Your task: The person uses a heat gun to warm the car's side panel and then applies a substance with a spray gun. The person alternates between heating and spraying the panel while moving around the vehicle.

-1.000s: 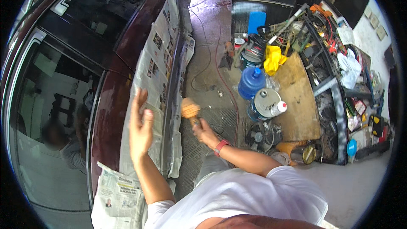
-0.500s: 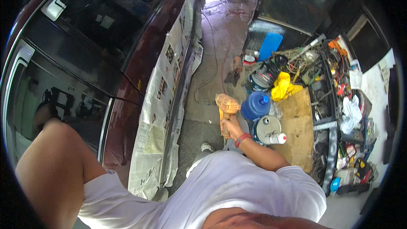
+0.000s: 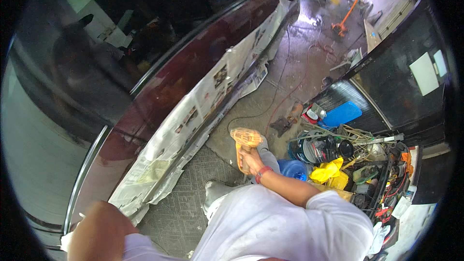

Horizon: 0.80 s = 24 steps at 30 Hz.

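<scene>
My right hand (image 3: 251, 160) is wrapped around the handle of an orange pistol-grip power tool (image 3: 245, 137), held in front of my body above the floor. Its exact kind is hard to make out. A red band circles that wrist. My left arm (image 3: 101, 229) is bent at the lower left, close to the car's side, with the hand out of sight. The maroon car (image 3: 212, 31) stands along my left. Sheets of newspaper (image 3: 181, 123) cover its lower side.
A blue water jug (image 3: 292, 169), a yellow cloth or bag (image 3: 327, 170) and a cluttered heap of parts lie on my right. A blue panel (image 3: 343, 113) leans behind them. A dark cable and red hose (image 3: 295, 89) cross the floor. Farther off stands an orange stand (image 3: 345, 19).
My view has swung left and moved nearer the car. My right hand still grips the power tool. My left arm sits lower in view, and my body now covers part of the items on the right.
</scene>
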Each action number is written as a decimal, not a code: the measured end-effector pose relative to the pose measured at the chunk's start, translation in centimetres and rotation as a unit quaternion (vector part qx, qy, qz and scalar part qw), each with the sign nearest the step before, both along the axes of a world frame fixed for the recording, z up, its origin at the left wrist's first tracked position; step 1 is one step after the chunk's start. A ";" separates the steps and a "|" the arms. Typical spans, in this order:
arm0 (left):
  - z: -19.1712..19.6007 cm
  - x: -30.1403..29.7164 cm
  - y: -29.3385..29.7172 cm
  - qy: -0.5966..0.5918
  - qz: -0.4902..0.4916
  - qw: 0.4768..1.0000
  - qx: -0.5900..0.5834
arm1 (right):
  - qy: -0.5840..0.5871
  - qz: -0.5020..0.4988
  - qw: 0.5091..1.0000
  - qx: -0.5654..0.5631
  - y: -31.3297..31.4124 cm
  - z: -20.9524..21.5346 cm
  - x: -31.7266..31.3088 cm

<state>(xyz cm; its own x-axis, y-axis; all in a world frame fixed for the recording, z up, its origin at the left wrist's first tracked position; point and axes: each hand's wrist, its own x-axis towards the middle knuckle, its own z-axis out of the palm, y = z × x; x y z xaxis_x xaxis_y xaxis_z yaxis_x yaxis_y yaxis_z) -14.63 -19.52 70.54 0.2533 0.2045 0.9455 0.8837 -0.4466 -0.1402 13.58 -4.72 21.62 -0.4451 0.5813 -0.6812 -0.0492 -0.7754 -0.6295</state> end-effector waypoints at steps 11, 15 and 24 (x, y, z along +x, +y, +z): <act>-57.0 21.5 15.7 -0.761 -0.026 0.228 -0.607 | 0.069 0.008 0.983 -0.168 22.9 -3.2 -0.8; -57.5 27.6 19.7 -0.618 0.076 0.161 -0.766 | 0.048 0.015 0.995 -0.091 34.0 -10.1 1.6; -62.6 31.0 14.8 -0.397 0.189 0.227 -0.869 | -0.114 -0.080 0.983 0.118 59.1 -17.7 2.1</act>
<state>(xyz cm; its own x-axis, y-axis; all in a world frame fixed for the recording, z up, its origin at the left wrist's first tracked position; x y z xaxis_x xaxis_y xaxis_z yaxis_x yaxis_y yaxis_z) 16.42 -4.70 7.92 -0.2024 0.3089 -0.9293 0.3440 0.9109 0.2279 15.64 54.38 3.90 -0.1862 0.7849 -0.5910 0.0037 -0.6010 -0.7993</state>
